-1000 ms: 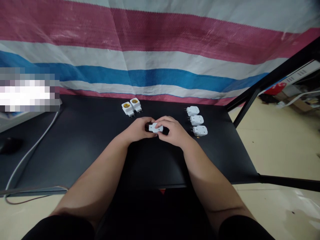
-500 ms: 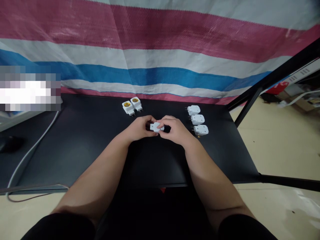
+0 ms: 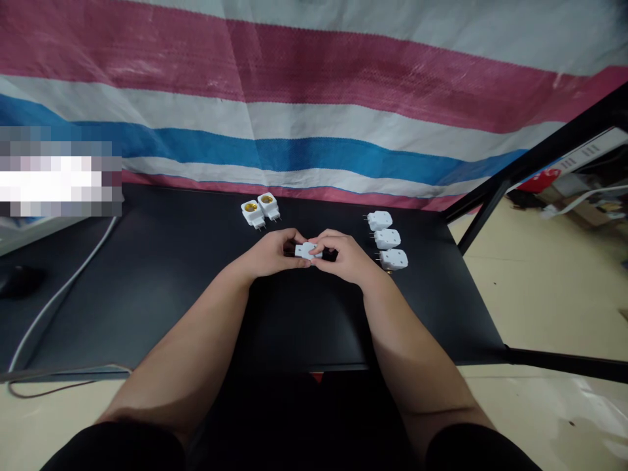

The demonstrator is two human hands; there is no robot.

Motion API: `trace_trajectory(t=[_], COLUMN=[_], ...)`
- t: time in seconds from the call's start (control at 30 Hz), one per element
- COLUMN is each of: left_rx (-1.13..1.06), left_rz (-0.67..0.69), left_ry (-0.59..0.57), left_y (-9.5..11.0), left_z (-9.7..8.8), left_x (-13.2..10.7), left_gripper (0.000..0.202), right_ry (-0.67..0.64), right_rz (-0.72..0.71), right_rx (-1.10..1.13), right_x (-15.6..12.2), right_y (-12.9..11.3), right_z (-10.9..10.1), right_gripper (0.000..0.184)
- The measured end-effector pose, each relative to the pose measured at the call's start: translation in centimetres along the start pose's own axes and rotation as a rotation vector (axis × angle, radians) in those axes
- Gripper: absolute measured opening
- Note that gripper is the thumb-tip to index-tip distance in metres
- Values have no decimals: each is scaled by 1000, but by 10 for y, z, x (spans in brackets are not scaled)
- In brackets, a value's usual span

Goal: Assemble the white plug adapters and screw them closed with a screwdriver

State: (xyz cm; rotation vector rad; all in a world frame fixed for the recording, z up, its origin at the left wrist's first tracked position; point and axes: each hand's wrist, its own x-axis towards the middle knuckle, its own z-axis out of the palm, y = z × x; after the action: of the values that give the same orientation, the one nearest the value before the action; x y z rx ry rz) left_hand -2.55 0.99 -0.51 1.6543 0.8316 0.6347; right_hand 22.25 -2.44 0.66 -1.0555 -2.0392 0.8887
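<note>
My left hand (image 3: 275,253) and my right hand (image 3: 343,256) meet at the middle of the black table (image 3: 147,288), both closed on one small white plug adapter (image 3: 306,250) held between their fingertips. A dark part shows under the adapter, partly hidden by my fingers. Two white adapters with brass sockets (image 3: 260,210) lie just beyond my left hand. A column of three white plug adapters (image 3: 387,239) lies to the right of my right hand.
A striped red, white and blue tarp (image 3: 314,104) hangs behind the table. A white cable (image 3: 59,294) runs across the table's left part, near a dark object (image 3: 19,281) at the far left. A black frame bar (image 3: 540,154) rises at the right.
My hands have shifted slightly on the adapter, turning it a little between the fingertips. The adapters on the table have not moved.
</note>
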Motion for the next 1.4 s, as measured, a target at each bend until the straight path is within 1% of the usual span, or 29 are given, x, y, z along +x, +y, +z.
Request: trace_trajectory(t=[0.17,0.3,0.4,0.5,0.57,0.67,0.8,0.87,0.97,1.03,1.1,1.2,1.3,1.4], left_rx=[-67,-98,-175,-341,-474,-638,-709,-692,-659,-674,-720,-770,-750,-755], left_rz=[-6,-5,12,38,7,-68,-74,-88,-132,-166,-189,-179,-160,-120], left_ry=[23,78,149,275,353,418,499,494,462,463,470,494,503,462], left_y=[-1,6,14,19,20,22,23,24,24,25,27,30,29,28], left_z=[0,1,2,4,3,2,0,-1,-1,0,1,2,0,-3], left_x=[2,2,2,3,4,6,8,9,8,7,5,4,4,4], left_gripper=[48,49,49,45,42,42,43,41,39,39,38,38,42,42], right_ry=[10,44,115,148,121,64,-25,-25,47,77,78,107,228,345], right_rz=[-4,-38,-75,-53,-49,-29,82,136,205,232,248,286,303,267], right_rx=[-52,-98,-144,-183,-205,-246,-300,-329,-368,-388,-410,-437,-431,-381], right_x=[-2,-3,-2,-2,-2,-1,-2,-1,-1,0,1,3,4,4], right_y=[-6,-10,-12,-13,-13,-10,0,3,5,5,3,3,4,4], right_z=[-1,-4,-5,-5,-5,-6,-6,-4,-1,1,3,3,-1,-8], right_gripper=[8,12,18,26,22,13,17,19,25,27,25,15,11,13])
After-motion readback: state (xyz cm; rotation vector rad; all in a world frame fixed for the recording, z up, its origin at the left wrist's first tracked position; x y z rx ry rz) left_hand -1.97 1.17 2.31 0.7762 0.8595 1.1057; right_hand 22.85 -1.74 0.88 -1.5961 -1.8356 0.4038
